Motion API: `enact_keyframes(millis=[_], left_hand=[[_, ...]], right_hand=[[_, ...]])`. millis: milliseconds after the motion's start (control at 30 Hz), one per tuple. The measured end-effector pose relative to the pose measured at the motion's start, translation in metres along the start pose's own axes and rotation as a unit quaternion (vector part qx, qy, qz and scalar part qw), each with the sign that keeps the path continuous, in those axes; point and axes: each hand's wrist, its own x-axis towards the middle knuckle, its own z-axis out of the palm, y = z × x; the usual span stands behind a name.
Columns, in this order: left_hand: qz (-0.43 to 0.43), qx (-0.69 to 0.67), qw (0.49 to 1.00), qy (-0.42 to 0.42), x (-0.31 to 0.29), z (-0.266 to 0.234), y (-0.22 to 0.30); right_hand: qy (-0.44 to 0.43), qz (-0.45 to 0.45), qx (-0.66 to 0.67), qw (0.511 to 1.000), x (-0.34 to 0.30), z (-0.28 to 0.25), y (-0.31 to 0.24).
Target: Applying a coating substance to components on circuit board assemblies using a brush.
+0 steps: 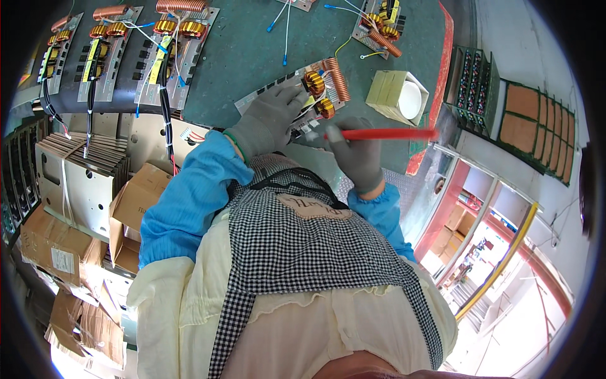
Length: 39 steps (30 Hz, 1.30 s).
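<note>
A circuit board with gold-wound ring coils and a copper-coloured spiral coil lies slantwise at the table's near edge. My left hand, in a grey glove, bends over its lower left part and grips it, fingers pointing to the ring coils. My right hand, gloved likewise, is closed around a long red rod-shaped tool, held nearly level just below the board. The tool's right end is blurred, and its working tip cannot be made out. Next to the board stands an open cream-coloured box with a white round thing inside.
Several similar boards with cable bundles line the green table's left side; another board lies at the far right. Loose blue-tipped wires stretch over the top. Metal plates and cardboard boxes are stacked at left.
</note>
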Motion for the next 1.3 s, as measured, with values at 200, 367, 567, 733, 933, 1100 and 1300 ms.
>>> enact_keyframes(millis=[200, 367, 567, 733, 933, 1100, 1300], left_hand=[[-0.016, -0.015, 1.000, -0.010, -0.001, 0.000, -0.003], [-0.003, -0.004, 1.000, -0.005, 0.000, -0.003, 0.000], [0.036, 0.020, 0.999, 0.010, -0.002, -0.007, 0.001], [0.028, 0.014, 1.000, -0.005, -0.001, -0.007, -0.001], [0.051, 0.042, 0.998, 0.000, -0.003, -0.009, -0.001], [0.076, 0.034, 0.996, -0.006, 0.000, -0.013, -0.003], [0.045, 0.010, 0.999, 0.003, -0.002, -0.005, -0.005]], right_hand=[[0.012, 0.008, 0.008, 1.000, -0.002, 0.013, 0.008], [-0.031, -0.036, -0.034, 0.998, -0.005, 0.001, 0.000], [-0.013, -0.043, -0.042, 0.998, -0.007, 0.015, -0.003], [0.030, 0.009, -0.030, 0.999, -0.017, 0.004, -0.010], [-0.007, -0.005, -0.037, 0.999, -0.023, 0.011, -0.011], [0.014, -0.023, -0.028, 0.999, -0.015, 0.023, -0.016], [0.003, -0.025, -0.035, 0.999, -0.018, 0.014, -0.023]])
